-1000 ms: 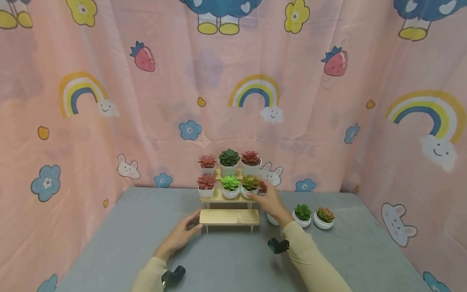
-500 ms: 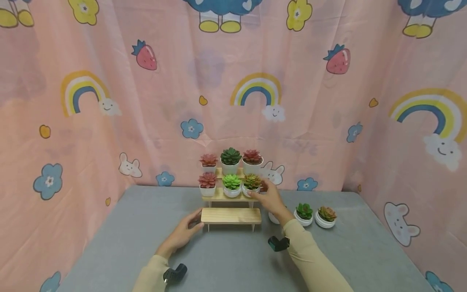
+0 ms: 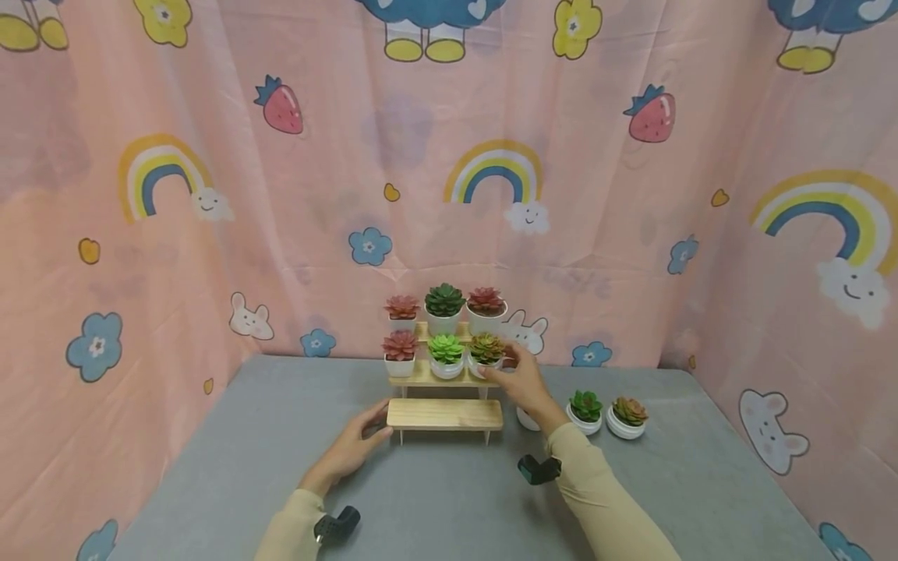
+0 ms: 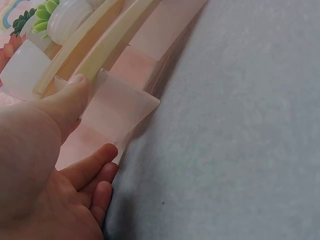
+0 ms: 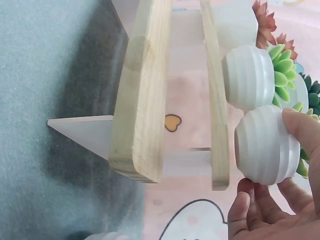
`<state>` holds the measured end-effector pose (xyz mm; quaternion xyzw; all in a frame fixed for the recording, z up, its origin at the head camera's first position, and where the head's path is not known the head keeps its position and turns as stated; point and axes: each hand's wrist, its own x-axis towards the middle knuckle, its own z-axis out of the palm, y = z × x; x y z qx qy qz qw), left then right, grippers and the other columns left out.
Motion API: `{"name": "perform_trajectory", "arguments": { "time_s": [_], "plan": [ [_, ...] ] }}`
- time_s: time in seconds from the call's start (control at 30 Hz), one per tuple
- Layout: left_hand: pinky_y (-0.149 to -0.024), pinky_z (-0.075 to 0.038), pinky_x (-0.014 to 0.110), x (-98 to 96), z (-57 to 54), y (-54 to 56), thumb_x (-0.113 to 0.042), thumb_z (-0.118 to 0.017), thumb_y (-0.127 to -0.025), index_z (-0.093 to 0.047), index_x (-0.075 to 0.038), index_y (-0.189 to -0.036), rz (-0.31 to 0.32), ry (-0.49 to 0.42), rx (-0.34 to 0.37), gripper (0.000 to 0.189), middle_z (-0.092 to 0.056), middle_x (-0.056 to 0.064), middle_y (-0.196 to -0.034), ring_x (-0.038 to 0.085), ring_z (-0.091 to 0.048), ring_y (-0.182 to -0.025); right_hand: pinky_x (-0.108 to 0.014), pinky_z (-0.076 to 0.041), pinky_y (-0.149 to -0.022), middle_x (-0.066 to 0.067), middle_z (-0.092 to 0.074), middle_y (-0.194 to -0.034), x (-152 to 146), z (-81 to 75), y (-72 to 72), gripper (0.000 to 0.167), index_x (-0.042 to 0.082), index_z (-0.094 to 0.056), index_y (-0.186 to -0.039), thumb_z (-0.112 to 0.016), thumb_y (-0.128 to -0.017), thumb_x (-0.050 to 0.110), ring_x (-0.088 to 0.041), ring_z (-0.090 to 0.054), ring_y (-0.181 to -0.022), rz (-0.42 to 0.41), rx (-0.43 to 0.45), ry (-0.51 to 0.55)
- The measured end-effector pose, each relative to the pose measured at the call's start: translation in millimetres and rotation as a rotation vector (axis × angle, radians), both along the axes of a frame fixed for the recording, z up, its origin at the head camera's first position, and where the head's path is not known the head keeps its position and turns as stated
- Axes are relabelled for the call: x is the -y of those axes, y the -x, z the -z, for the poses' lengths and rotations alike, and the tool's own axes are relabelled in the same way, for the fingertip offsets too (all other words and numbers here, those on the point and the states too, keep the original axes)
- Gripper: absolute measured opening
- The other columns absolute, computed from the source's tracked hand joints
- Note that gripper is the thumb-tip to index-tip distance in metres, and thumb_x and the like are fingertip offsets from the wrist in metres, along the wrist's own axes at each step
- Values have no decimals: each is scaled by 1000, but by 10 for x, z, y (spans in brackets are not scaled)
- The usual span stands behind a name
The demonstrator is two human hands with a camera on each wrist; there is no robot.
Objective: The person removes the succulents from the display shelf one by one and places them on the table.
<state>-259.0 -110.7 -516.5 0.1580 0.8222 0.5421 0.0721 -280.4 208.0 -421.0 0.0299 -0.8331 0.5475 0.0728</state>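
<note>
A tiered wooden stand with pale supports stands on the table, its lowest step bare. On the middle step's right end, my right hand holds the white ribbed pot of an olive-green and reddish artificial succulent. In the right wrist view, thumb and fingers grip that pot from either side, right at the step. My left hand is at the lowest step's left end. Its thumb touches the board's end, while the other fingers lie loosely beside the pale support.
Beside the held pot sit a bright green succulent and a red one. Several more line the top step, including a dark green one. To the right stand a green succulent and an orange-green one; another white pot is partly behind my right arm.
The head view has shifted slightly. Both hands stay in the same places, the right one still holding the potted succulent on the middle step.
</note>
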Motion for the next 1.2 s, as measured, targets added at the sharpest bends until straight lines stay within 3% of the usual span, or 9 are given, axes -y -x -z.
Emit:
{"name": "perform_trajectory", "arguments": {
  "time_s": [0.67,0.97,1.2],
  "plan": [
    [-122,-30,59,7,37,21,-26,-62,-102,-38,-11,-157,11,-7,-5,62,-46,19,-156,41,-43,-145,-53,-49,-102,-22,-53,-142,-188,-185,-246,67,4,-45,-148,-76,-91,21,-39,-56,-121,-59,-34,-80],
    [-122,-30,59,23,51,5,-26,-63,-101,-39,-13,-156,9,-6,22,62,-47,18,-156,40,-44,-144,-34,-51,-90,-20,-56,-138,-306,-168,-391,67,3,-46,-147,-76,-91,24,-33,-58,-119,-53,-42,-141],
    [-122,-30,60,10,41,20,-28,-62,-101,-39,-12,-156,10,-16,9,62,-46,20,-156,41,-43,-144,-34,-51,-89,-20,-56,-137,-427,-160,-495,64,5,-48,-145,-77,-91,24,-34,-58,-119,-64,-64,-167]
  ]
}}
